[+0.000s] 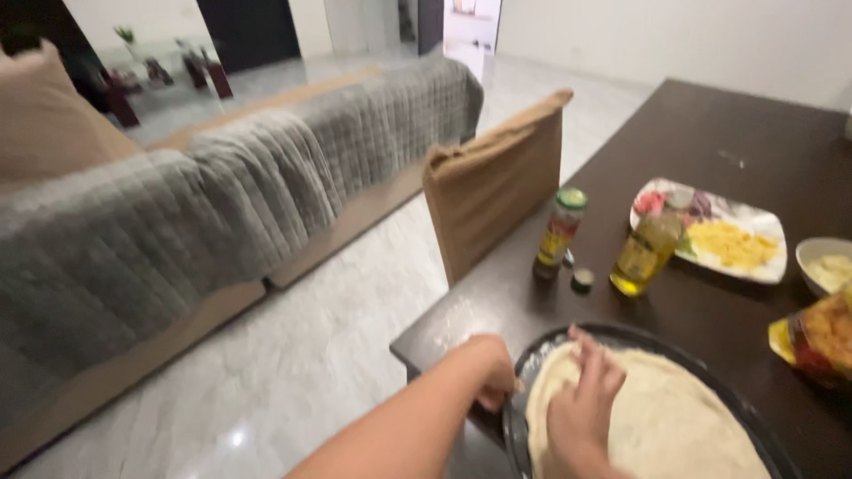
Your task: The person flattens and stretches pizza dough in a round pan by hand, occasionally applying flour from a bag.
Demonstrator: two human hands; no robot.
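Note:
A round flat sheet of pale dough [661, 421] lies in a dark round pan [621, 335] at the near corner of a dark table. My left hand [490, 368] grips the pan's left rim with curled fingers. On the dough's left part rests my right hand [581, 404], its fingers spread and pressing on the surface. Flour dusts the table corner beside the pan.
Behind the pan stand a green-capped sauce bottle [559, 232], a small cap [582, 280] and an oil bottle [646, 250]. A white plate [763, 266] holds toppings; a white bowl [821, 251] and a bag [821, 337] sit right. A covered chair [493, 182] and grey sofa [222, 195] stand left.

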